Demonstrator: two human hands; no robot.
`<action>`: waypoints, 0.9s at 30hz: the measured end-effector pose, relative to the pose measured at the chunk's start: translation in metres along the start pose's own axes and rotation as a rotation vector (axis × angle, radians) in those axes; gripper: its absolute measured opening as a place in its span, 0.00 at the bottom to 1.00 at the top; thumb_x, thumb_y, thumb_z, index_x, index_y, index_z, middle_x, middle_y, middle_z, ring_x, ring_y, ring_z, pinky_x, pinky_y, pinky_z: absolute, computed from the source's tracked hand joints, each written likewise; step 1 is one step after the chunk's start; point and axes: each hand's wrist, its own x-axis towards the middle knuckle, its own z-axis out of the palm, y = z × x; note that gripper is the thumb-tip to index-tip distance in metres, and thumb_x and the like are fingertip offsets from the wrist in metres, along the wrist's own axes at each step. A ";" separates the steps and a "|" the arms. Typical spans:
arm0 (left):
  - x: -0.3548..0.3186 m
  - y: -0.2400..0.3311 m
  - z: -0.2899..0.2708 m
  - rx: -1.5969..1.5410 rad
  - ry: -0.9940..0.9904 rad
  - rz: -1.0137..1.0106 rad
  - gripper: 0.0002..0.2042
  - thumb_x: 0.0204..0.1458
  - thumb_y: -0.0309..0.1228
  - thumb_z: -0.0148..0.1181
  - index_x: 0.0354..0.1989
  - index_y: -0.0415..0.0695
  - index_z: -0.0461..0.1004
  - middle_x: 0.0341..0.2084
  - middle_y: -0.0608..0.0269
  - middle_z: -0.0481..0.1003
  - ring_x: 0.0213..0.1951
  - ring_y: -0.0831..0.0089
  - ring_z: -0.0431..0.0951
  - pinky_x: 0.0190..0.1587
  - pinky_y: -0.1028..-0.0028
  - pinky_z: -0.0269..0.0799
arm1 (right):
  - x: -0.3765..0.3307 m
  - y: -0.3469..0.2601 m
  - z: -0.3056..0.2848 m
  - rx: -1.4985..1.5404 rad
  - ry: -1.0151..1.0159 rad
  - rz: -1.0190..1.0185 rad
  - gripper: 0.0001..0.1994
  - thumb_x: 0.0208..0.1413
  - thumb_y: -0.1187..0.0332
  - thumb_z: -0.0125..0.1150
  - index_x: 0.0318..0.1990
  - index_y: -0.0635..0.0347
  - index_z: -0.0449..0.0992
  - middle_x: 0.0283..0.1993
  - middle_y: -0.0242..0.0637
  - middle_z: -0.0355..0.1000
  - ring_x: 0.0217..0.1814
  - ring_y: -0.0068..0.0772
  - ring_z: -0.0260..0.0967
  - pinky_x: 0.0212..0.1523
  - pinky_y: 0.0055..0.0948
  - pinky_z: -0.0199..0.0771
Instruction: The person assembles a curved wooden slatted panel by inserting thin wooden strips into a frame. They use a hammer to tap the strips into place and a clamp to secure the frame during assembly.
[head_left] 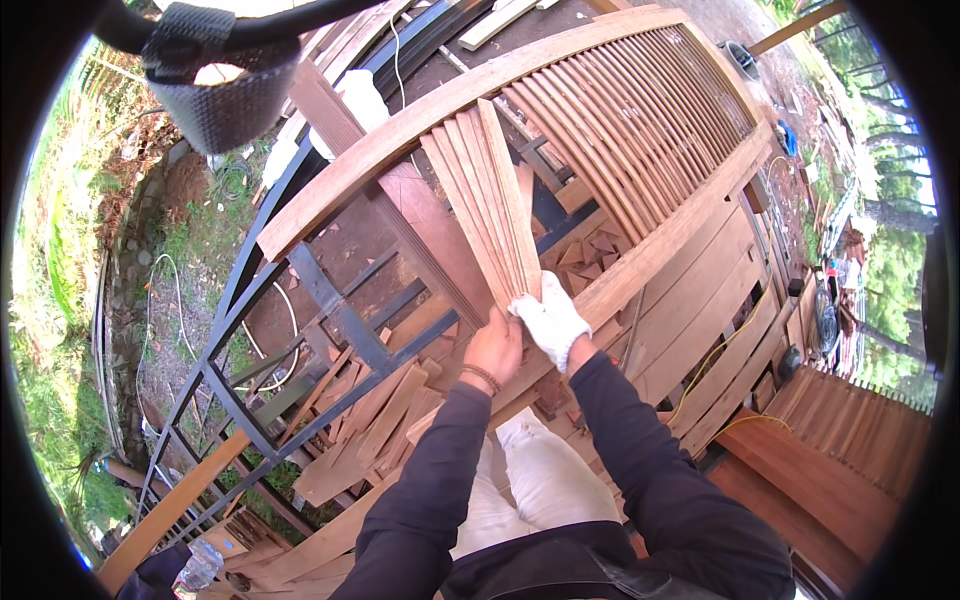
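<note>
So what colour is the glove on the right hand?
White, seen in the head view: the glove grips the wooden slats.

Both dark-sleeved arms reach forward; the bare left hand (493, 350) and white-gloved right hand (551, 318) are closed side by side.

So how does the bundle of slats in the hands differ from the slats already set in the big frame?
The held slats are loose, bunched and fanned out, pinched at one end by the bare left hand and the white-gloved right hand. The fitted slats sit fixed in the curved wooden frame, evenly spaced and parallel. The held ones are few; the fitted ones form a long row. Both are thin reddish-brown wooden strips.
</note>
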 end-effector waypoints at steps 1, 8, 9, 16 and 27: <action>-0.006 -0.002 -0.010 0.044 -0.020 -0.011 0.19 0.68 0.43 0.42 0.53 0.36 0.62 0.37 0.29 0.79 0.44 0.34 0.79 0.47 0.45 0.73 | 0.000 0.013 0.012 -0.064 0.047 -0.022 0.32 0.60 0.59 0.60 0.66 0.71 0.60 0.61 0.59 0.68 0.63 0.50 0.68 0.63 0.39 0.68; -0.039 -0.011 -0.034 -0.496 0.032 0.086 0.26 0.66 0.35 0.44 0.70 0.35 0.56 0.58 0.41 0.74 0.56 0.51 0.77 0.59 0.61 0.71 | -0.032 0.014 0.049 -0.184 0.101 -0.072 0.31 0.59 0.59 0.61 0.65 0.69 0.61 0.60 0.61 0.70 0.62 0.57 0.70 0.61 0.46 0.70; -0.032 -0.023 -0.027 -0.715 0.066 0.095 0.26 0.66 0.34 0.43 0.71 0.36 0.56 0.60 0.45 0.72 0.57 0.55 0.76 0.60 0.63 0.70 | -0.041 0.003 0.059 -0.202 0.119 -0.051 0.30 0.59 0.59 0.61 0.64 0.68 0.62 0.59 0.60 0.70 0.61 0.58 0.71 0.60 0.46 0.71; -0.018 -0.042 -0.115 -0.503 0.059 -0.134 0.40 0.50 0.35 0.76 0.64 0.30 0.57 0.55 0.43 0.75 0.52 0.62 0.80 0.54 0.67 0.78 | -0.081 0.018 0.181 -0.226 0.160 0.013 0.34 0.65 0.54 0.55 0.68 0.71 0.56 0.66 0.68 0.63 0.68 0.66 0.64 0.65 0.49 0.67; -0.213 -0.149 -0.069 -1.125 0.461 -0.175 0.34 0.48 0.19 0.70 0.64 0.38 0.60 0.51 0.55 0.73 0.50 0.67 0.78 0.52 0.66 0.78 | -0.221 0.068 0.194 -0.528 -0.320 -0.560 0.35 0.55 0.60 0.66 0.67 0.68 0.62 0.57 0.60 0.69 0.57 0.62 0.72 0.57 0.49 0.75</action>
